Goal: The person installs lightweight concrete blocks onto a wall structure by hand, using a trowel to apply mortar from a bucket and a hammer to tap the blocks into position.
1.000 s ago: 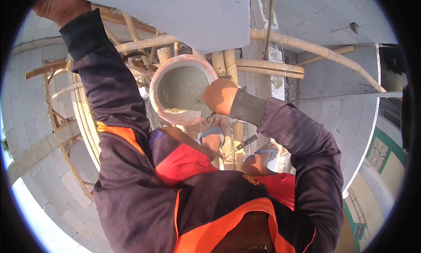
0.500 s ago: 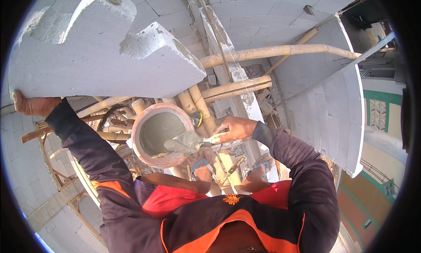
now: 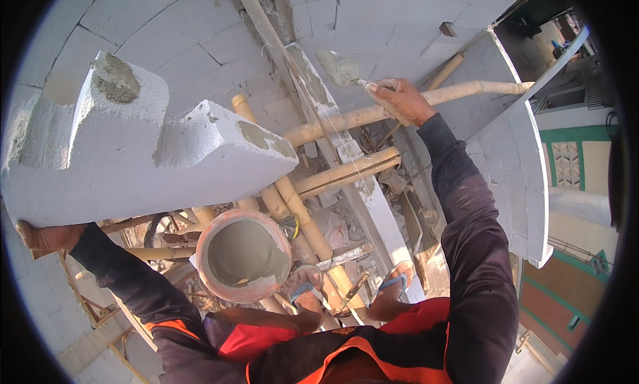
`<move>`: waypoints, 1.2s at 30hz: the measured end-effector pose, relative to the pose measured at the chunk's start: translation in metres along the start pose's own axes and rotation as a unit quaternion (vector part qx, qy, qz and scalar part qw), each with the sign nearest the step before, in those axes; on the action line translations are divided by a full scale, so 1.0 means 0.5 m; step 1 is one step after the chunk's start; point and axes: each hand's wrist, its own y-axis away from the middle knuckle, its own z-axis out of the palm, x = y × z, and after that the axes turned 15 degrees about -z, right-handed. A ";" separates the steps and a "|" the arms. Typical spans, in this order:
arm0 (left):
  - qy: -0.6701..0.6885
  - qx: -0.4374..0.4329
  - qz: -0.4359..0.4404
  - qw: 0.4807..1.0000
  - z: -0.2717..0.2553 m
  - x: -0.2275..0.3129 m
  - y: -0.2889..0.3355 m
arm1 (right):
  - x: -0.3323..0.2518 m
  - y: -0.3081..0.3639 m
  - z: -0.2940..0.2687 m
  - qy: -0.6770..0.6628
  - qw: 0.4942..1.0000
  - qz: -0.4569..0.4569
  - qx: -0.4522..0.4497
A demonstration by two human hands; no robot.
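Observation:
A large pale aerated concrete block [image 3: 146, 177] with a jagged, notched upper side takes up the left. My left hand [image 3: 52, 237] supports its lower left edge, fingers closed on it. Grey mortar patches show on the block's right end and on its top peak. My right hand [image 3: 405, 101] grips the handle of a trowel [image 3: 341, 69], whose blade carries grey mortar. That blade is at the far middle, by the top of a narrow block wall [image 3: 373, 207]. Between my arms stands a round orange-rimmed bucket [image 3: 283, 241] with wet mortar [image 3: 239, 251] inside.
Bamboo poles [image 3: 353, 171] cross below and beside the bucket, and another pole [image 3: 413, 104] spans under my right hand. A thin string runs along the narrow wall. My sandalled feet [image 3: 396, 281] stand near it. Rubble [image 3: 396, 181] lies lower down. A block wall [image 3: 509, 177] rises on the right.
My right hand has lifted the trowel from the bucket up and away to the far side, with mortar on it. The block and my left hand appear lower in view.

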 end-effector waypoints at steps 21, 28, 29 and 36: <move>-0.048 0.079 0.087 0.992 0.041 0.026 0.043 | 0.254 -0.142 0.265 0.374 0.921 -0.100 0.029; -0.032 0.056 0.066 0.996 0.063 0.015 0.043 | 0.253 -0.050 0.266 0.391 0.915 -0.096 0.018; -0.027 0.053 0.062 0.996 0.066 0.012 0.043 | 0.246 -0.048 0.260 0.388 0.915 -0.106 0.025; -0.007 0.025 0.046 0.999 0.091 0.005 0.054 | 0.145 0.029 0.169 0.349 0.933 -0.058 0.068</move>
